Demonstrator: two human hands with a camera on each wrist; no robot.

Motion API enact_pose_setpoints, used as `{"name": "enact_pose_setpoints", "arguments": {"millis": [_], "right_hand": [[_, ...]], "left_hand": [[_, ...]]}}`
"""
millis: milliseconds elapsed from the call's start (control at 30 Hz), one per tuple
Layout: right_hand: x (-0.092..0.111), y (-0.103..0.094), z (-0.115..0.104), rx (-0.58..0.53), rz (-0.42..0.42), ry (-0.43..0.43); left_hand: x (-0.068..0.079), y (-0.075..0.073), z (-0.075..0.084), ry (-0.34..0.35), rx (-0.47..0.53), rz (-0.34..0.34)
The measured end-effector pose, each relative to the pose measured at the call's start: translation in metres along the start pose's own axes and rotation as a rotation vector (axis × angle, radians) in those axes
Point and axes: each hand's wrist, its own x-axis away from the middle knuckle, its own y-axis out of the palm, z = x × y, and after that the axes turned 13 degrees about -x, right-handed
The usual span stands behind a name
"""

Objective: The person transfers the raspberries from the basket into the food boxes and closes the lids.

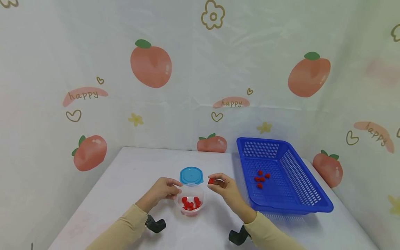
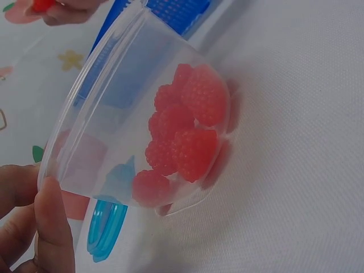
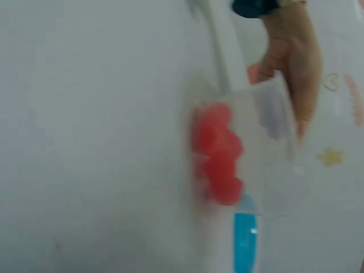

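Observation:
A clear plastic container (image 1: pixel 190 190) stands on the white table with several red raspberries (image 2: pixel 176 119) in its bottom. My left hand (image 1: pixel 163 190) pinches its rim at the left side; thumb and fingers (image 2: pixel 54 227) show there in the left wrist view. Off to the right of the container, above the table, my right hand (image 1: pixel 229 192) holds one raspberry (image 1: pixel 211 181) between thumb and fingertips. That hand does not show in the blurred right wrist view. A round blue lid (image 1: pixel 191 175) lies flat just behind the container.
On the right stands a large blue plastic basket (image 1: pixel 307 184) with slotted walls. Several more raspberries (image 1: pixel 261 179) lie on its floor, toward the left. A printed cloth (image 1: pixel 187 114) hangs behind the table (image 1: pixel 150 159).

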Motion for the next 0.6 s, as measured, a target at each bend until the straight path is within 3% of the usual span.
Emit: {"name": "enact_pose_setpoints", "arguments": {"millis": [267, 600], "right_hand": [[0.007, 0.012, 0.025, 0.041, -0.02, 0.058], [0.005, 0.017, 0.031, 0.102, -0.068, 0.083]], "left_hand": [[-0.001, 0.0, -0.001, -0.003, -0.008, 0.002], [-0.001, 0.0, 0.002, -0.028, -0.01, 0.006]]}}
